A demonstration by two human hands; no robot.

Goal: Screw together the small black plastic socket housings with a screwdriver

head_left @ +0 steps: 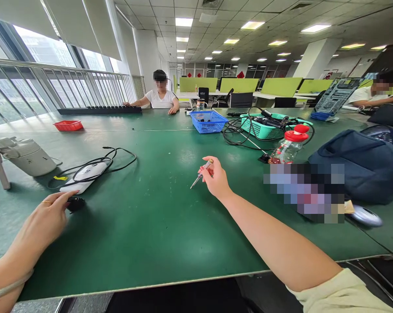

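My right hand [216, 178] is raised over the middle of the green table and closed around a screwdriver [201, 174]. Its thin metal shaft slants down to the left, and its clear handle shows between my fingers. At the left, my left hand [48, 217] has its fingers closed on a small black object [76, 204] low over the table; its exact kind I cannot make out. Just beyond these fingers lies a white power bank [89, 173] with a black cable looped over it.
A pale bottle [31, 156] lies at the left. Farther back are a red tray [68, 125], a blue basket [208, 121] and a teal basket [264, 127] with cables. A red-lidded jar [289, 145] and dark blue bag [359, 161] stand right. A person [160, 93] sits opposite.
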